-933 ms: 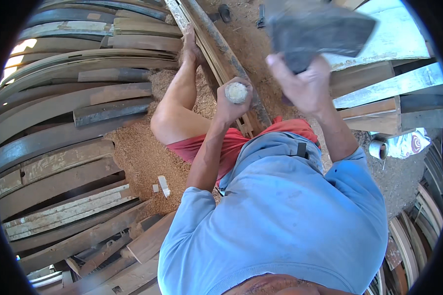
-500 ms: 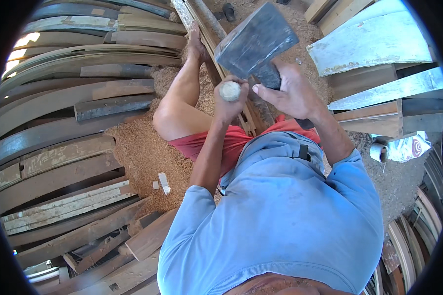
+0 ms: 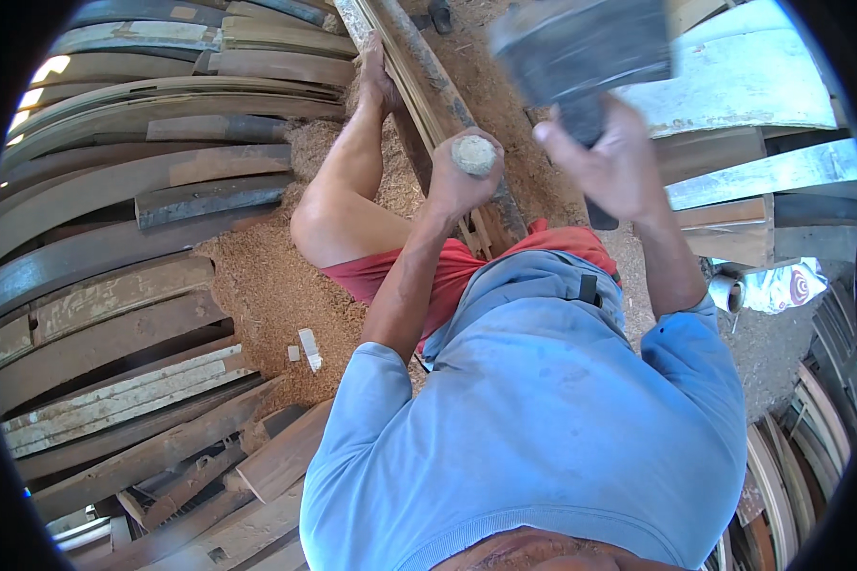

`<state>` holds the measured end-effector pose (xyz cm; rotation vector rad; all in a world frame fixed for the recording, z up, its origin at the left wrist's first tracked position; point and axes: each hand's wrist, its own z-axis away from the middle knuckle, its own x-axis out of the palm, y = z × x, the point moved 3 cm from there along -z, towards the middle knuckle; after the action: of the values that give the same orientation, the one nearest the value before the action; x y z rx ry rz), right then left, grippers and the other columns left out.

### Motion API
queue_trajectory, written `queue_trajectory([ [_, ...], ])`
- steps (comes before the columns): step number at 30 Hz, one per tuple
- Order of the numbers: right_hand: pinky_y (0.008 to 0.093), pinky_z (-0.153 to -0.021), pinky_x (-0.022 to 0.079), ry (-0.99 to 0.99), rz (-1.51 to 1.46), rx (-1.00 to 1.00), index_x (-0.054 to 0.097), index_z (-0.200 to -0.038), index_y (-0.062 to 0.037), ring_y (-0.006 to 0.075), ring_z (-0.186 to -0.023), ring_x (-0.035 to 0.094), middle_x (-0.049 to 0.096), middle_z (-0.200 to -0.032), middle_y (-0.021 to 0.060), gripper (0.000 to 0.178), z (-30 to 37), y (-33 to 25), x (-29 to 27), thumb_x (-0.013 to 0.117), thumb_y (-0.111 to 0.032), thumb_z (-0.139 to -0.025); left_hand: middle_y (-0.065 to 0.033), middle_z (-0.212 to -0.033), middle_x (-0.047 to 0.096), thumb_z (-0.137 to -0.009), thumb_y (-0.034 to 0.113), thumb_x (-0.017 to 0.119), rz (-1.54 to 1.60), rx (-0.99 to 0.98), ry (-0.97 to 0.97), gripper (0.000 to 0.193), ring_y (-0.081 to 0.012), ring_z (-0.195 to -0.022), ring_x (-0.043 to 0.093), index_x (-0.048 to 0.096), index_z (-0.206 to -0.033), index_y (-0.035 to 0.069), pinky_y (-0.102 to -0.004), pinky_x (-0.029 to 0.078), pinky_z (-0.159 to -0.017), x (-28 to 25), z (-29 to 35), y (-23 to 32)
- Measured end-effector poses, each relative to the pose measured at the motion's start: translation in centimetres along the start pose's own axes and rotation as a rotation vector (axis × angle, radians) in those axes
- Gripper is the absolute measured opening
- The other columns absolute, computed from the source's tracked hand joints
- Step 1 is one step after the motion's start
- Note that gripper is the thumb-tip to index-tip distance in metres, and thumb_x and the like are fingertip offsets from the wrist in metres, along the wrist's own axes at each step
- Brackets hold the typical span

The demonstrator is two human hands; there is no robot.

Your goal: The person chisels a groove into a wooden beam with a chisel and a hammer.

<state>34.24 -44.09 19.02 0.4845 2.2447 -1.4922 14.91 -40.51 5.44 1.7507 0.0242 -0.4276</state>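
Observation:
My left hand (image 3: 455,190) is closed around a chisel, its round, pale, worn handle end (image 3: 473,155) facing up; the blade is hidden below the fist. It stands over a long, narrow wooden workpiece (image 3: 411,76) running from between my legs to the far edge. My right hand (image 3: 611,176) grips a mallet (image 3: 586,57) by its dark handle. The mallet's big, dark, blocky head is raised to the right of the chisel and apart from it, slightly blurred. My bare left foot (image 3: 376,71) rests against the side of the workpiece.
Stacked boards (image 3: 209,176) fill the left side. Sawdust and shavings (image 3: 267,305) cover the floor, with small white scraps (image 3: 309,350) on them. Pale panels (image 3: 733,86) and timber stand at the right, near a roll (image 3: 727,292) and a white packet (image 3: 781,285).
The mallet and my right hand have moved up and to the right, away from the chisel. My left hand with the chisel has shifted slightly right.

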Motion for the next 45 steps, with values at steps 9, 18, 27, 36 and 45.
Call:
queue_trajectory([
  [9, 0.0424, -0.072, 0.053, -0.030, 0.021, 0.100, 0.067, -0.110, -0.0012, 0.0377, -0.076, 0.067, 0.070, -0.086, 0.0208, 0.030, 0.0, 0.4, 0.6, 0.072, -0.019, -0.086, -0.0044, -0.076, 0.067, -0.083, 0.005, 0.070, 0.052, -0.066, -0.004, 0.007, -0.0090, -0.071, 0.063, 0.068, -0.088, 0.001, -0.0264, 0.052, -0.065, 0.0, 1.5, -0.3],
  [18, 0.0460, -0.078, 0.052, -0.550, 0.386, 0.051, 0.066, -0.108, -0.0002, 0.0446, -0.084, 0.066, 0.067, -0.087, 0.0271, 0.032, 1.2, 3.0, 5.4, 0.072, -0.016, -0.081, -0.0024, -0.074, 0.065, -0.090, 0.009, 0.069, -0.060, -0.083, 0.070, 0.007, -0.0090, -0.063, 0.061, 0.069, -0.091, 0.003, -0.0264, 0.050, -0.057, -0.9, 6.0, -2.3],
  [27, 0.0277, -0.066, 0.048, -0.065, -0.222, 0.003, 0.065, -0.100, 0.0007, 0.0089, -0.071, 0.056, 0.061, -0.076, 0.0010, 0.023, -1.2, -2.5, 2.1, 0.076, -0.014, -0.087, -0.0007, -0.078, 0.066, -0.091, 0.006, 0.069, 0.143, -0.148, 0.120, 0.005, -0.0065, -0.066, 0.060, 0.069, -0.093, 0.001, -0.0239, 0.049, -0.061, -2.0, 4.5, -3.1],
  [36, 0.0279, -0.064, 0.048, 0.130, -0.171, -0.106, 0.065, -0.094, -0.0014, 0.0081, -0.068, 0.054, 0.060, -0.074, 0.0009, 0.018, -1.7, -4.8, -2.0, 0.077, -0.012, -0.085, -0.0013, -0.073, 0.064, -0.093, 0.009, 0.068, 0.130, -0.109, 0.135, 0.009, -0.0069, -0.057, 0.060, 0.068, -0.096, 0.001, -0.0232, 0.049, -0.053, -2.1, 1.7, -1.4],
  [45, 0.0434, -0.073, 0.053, -0.349, 0.416, -0.053, 0.063, -0.114, 0.0007, 0.0371, -0.077, 0.068, 0.070, -0.082, 0.0169, 0.034, -0.6, 1.5, 4.5, 0.070, -0.021, -0.088, -0.0051, -0.082, 0.070, -0.086, 0.007, 0.070, -0.060, 0.103, 0.173, 0.008, -0.0098, -0.076, 0.065, 0.070, -0.091, 0.001, -0.0264, 0.053, -0.071, -1.5, 2.1, -0.3],
])
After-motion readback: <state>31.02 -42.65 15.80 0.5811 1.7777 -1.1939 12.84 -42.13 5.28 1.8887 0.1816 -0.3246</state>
